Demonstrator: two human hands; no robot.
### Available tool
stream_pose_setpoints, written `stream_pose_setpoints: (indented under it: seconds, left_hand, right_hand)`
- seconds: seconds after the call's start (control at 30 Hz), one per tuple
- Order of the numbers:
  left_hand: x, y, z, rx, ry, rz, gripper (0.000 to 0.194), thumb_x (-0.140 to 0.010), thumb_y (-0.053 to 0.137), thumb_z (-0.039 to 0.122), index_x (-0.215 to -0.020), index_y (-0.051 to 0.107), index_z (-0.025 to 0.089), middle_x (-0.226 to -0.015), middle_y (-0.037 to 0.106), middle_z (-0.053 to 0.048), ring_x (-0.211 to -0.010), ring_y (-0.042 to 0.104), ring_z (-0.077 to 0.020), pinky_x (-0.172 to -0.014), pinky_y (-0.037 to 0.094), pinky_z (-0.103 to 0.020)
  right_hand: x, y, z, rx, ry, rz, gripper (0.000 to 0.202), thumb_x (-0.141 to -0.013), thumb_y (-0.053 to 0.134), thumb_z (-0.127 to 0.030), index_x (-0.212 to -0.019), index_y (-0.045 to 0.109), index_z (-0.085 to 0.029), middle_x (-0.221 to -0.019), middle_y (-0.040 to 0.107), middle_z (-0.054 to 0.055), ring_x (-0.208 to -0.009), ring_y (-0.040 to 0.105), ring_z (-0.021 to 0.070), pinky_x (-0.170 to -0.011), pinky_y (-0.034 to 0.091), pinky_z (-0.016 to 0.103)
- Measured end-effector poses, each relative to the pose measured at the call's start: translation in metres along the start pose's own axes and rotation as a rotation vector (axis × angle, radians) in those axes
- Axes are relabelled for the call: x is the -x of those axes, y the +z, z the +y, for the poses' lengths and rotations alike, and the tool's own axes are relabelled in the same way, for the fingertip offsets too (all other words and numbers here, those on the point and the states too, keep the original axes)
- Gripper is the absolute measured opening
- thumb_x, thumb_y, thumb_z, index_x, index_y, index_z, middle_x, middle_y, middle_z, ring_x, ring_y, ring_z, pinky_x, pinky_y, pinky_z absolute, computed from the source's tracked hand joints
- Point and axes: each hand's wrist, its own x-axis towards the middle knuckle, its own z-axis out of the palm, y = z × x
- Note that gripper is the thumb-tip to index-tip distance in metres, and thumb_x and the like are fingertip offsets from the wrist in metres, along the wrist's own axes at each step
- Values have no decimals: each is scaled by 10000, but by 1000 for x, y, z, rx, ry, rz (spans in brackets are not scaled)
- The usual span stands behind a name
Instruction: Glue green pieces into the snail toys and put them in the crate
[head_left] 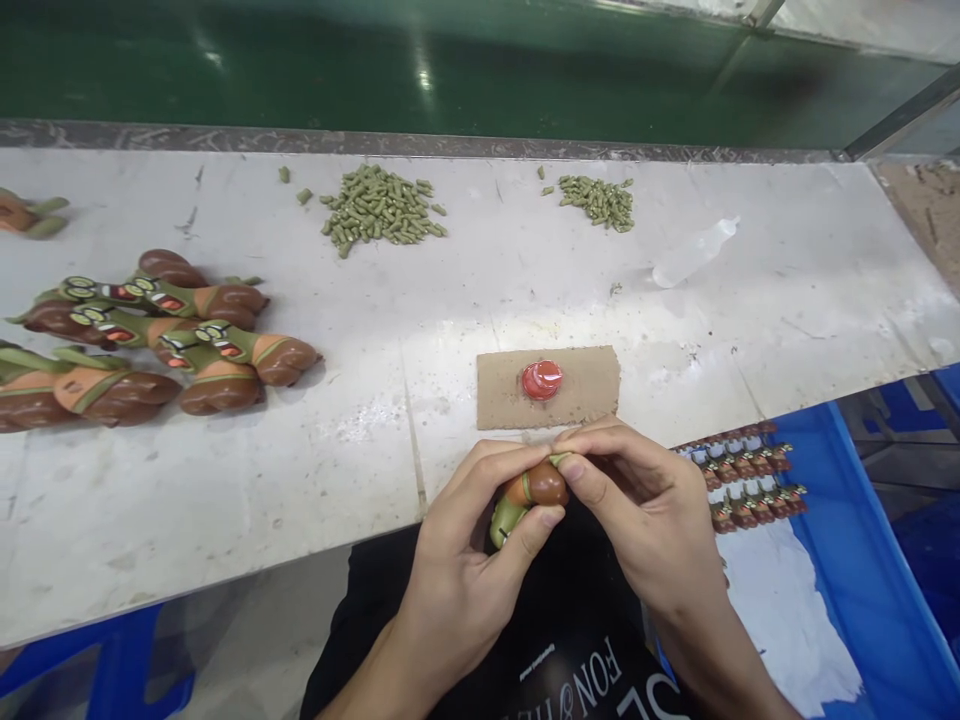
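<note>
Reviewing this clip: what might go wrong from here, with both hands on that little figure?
The small green part pinched by the right hand could slip or sit crooked, since the fingertips hide much of it.
The left hand might lose its grip on the brown-and-green figure, whose brown surface looks smooth.
Fingers could brush the glossy red item on the nearby cardboard.

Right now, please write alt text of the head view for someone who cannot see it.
A person's left hand holds a brown, orange and green figurine while the right hand pinches a green piece at its brown end. On the table lie cardboard bearing a red blob, more figurines and two piles of green pieces.
</note>
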Motion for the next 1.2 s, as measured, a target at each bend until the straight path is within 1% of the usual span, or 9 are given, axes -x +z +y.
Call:
stream_pose_setpoints:
  seconds: [0.2, 0.4, 0.53, 0.63, 0.73, 0.8, 0.9, 1.07, 1.2]
  left_hand:
    - [2, -3, -1, -3, -9, -6, 329, -1131, 804, 229, -1366, 814, 460, -1232, 796, 34, -1179, 754, -182, -1054, 608, -282]
    - [-1, -7, 4, 6, -44, -4, 236, -1134, 796, 284, -1320, 842, 422, -1248, 820, -10, -1231, 771, -230, -1065, 638, -308]
    - [-4, -17, 10, 122, -131, 34, 162, -1148, 786, 381, -1294, 855, 376, -1133, 819, -27, -987, 794, -194, -919, 675, -279]
    - [-9, -26, 11, 283, -150, 80, 182, -1160, 761, 432, -1299, 830, 337, -1073, 808, -45, -858, 776, -193, -735, 663, -276]
    - [-16, -29, 13, 348, -171, 134, 200, -1148, 765, 443, -1236, 825, 273, -1060, 795, -71, -824, 761, -204, -614, 619, -263]
    - [-18, -27, 15, 344, -206, 183, 221, -1134, 781, 454, -1192, 828, 246, -998, 760, -57, -792, 731, -190, -579, 587, -246]
    - [-17, -22, 17, 352, -224, 218, 234, -1114, 804, 465, -1164, 826, 237, -999, 734, -45, -769, 706, -176, -568, 574, -244]
    - [-12, -21, 14, 362, -203, 239, 272, -1105, 818, 492, -1195, 809, 236, -1040, 740, -51, -758, 707, -180, -564, 583, -261]
    - [-11, -22, 10, 346, -182, 211, 274, -1119, 805, 500, -1194, 792, 237, -1020, 731, -41, -777, 712, -180, -591, 615, -268]
  right_hand:
    - [-1, 2, 1, -10, -7, -5, 166, -1022, 884, -194, -1023, 937, -352, -1006, 879, -29, -961, 858, 144, -885, 699, 191]
    - [-3, 6, -2, 43, -39, -21, 128, -1032, 872, -224, -1024, 933, -336, -990, 884, -16, -928, 858, 161, -838, 694, 230]
    - [-14, 3, -19, 95, -45, -86, 131, -1034, 889, -282, -1152, 929, -322, -1023, 883, 2, -918, 858, 193, -797, 702, 290]
    - [-55, -4, -30, 247, -199, 8, 172, -1072, 853, -321, -1231, 906, -279, -1081, 873, 39, -938, 835, 220, -816, 714, 350]
    - [-128, -14, -26, 572, -414, 208, 213, -1112, 720, -230, -1269, 864, -226, -1269, 837, 111, -1032, 811, 269, -909, 708, 427]
    - [-181, -19, -17, 763, -391, 272, 399, -1058, 583, -59, -1350, 822, -190, -1395, 795, 164, -1171, 791, 324, -1082, 663, 514]
    - [-241, -18, -5, 844, -379, 279, 459, -1000, 496, 11, -1290, 816, -145, -1407, 755, 218, -1290, 738, 392, -1201, 578, 577]
    - [-274, -7, 6, 952, -394, 228, 370, -1019, 522, -69, -1218, 812, -184, -1383, 701, 207, -1120, 718, 385, -1077, 591, 575]
    - [-283, 0, 8, 1018, -395, 198, 287, -1024, 523, -75, -989, 775, -208, -1332, 678, 191, -982, 671, 329, -1028, 569, 556]
